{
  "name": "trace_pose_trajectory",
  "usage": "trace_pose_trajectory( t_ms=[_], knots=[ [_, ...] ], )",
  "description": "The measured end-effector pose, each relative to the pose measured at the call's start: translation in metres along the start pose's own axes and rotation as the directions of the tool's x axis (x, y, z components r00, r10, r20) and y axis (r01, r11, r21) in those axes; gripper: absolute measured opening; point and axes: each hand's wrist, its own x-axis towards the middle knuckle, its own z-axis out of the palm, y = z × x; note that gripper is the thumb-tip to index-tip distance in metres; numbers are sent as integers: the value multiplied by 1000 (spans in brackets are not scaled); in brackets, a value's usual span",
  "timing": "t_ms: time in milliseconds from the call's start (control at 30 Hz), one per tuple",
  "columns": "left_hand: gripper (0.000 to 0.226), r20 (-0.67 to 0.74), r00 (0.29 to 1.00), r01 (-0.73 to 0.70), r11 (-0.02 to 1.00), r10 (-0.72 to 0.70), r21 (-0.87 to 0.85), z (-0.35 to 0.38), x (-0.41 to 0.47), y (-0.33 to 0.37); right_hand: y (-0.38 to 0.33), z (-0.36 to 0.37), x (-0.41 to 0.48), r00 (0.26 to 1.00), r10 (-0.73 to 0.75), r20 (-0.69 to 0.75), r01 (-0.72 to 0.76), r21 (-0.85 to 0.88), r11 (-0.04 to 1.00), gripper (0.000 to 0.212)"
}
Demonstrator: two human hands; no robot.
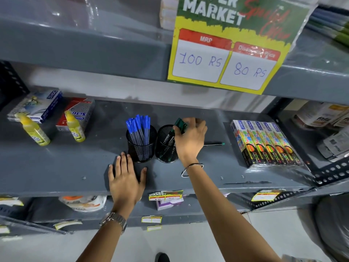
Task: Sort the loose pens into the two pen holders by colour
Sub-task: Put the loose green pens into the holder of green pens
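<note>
Two black mesh pen holders stand side by side on the grey shelf (75, 167). The left holder (142, 148) is filled with several blue-capped pens (138, 127). Over the right holder (166, 146) my right hand (190, 142) is shut on a bunch of green-capped pens (180, 125), their lower ends inside the holder. One loose green pen (214, 144) lies flat on the shelf, just right of my right hand. My left hand (126, 178) rests flat and open on the shelf, in front of the left holder.
Two yellow bottles (34, 129) and tissue boxes (37, 106) stand at the left. Several boxes of neon pencils (264, 140) lie at the right. A price sign (226, 59) hangs from the shelf above. Packets sit at the far right.
</note>
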Motion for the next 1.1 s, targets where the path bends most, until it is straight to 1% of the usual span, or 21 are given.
trace_pose_trajectory(
  t_ms=[133,233,267,333,367,400,433,467,500,533,567,600,633,700,867,967,1033,1100],
  knots=[
    [77,0,1000,6,1000,-6,-1,-1,0,1,5,-2,0,999,41,8,-42,78,996,33],
    [77,1,1000,5,1000,-5,13,0,0,0,12,-5,3,999,38,30,-43,177,983,43],
    [77,0,1000,5,1000,-5,14,0,0,0,17,-8,4,999,50,5,-50,229,972,43],
    [77,0,1000,5,1000,-5,13,0,0,1,33,-15,9,990,120,-74,-93,300,949,35],
    [77,0,1000,4,1000,-4,13,1,0,1,45,-19,13,980,168,-104,-131,295,946,31],
    [77,1,1000,4,1000,-4,11,1,1,2,59,-23,19,972,208,-109,-176,250,952,28],
    [77,3,1000,5,1000,-5,11,1,1,2,73,-25,23,971,225,-76,-212,152,965,28],
    [77,5,1000,6,1000,-6,11,1,0,2,86,-26,26,977,213,4,-213,9,977,28],
    [76,4,1000,8,1000,-8,12,2,0,2,97,-26,28,977,179,118,-163,-134,977,30],
    [76,3,1000,9,1000,-9,14,2,0,1,105,-24,28,961,134,241,-76,-235,969,31],
    [76,2,1000,11,1000,-11,17,3,0,1,109,-21,28,934,87,346,16,-284,959,33],
    [75,2,1000,11,1000,-11,19,3,1,0,111,-18,26,905,49,422,89,-300,950,35],
    [75,2,1000,10,1000,-10,19,3,1,0,112,-14,25,882,24,471,138,-305,942,36],
    [75,-1,1000,7,1000,-7,17,4,1,0,110,-9,22,856,1,516,189,-316,930,36],
    [74,-15,1000,5,1000,-5,18,4,1,2,108,-4,20,871,4,491,175,-318,932,29],
    [75,-12,1000,8,1000,-7,19,5,1,1,109,-6,15,873,-28,486,188,-282,941,24],
    [77,-8,1000,6,1000,-6,25,5,1,0,110,-12,13,911,-70,407,179,-237,955,20],
    [77,-5,1000,4,1000,-4,30,4,1,1,105,-20,14,958,-106,266,163,-206,965,18]
  ],
)
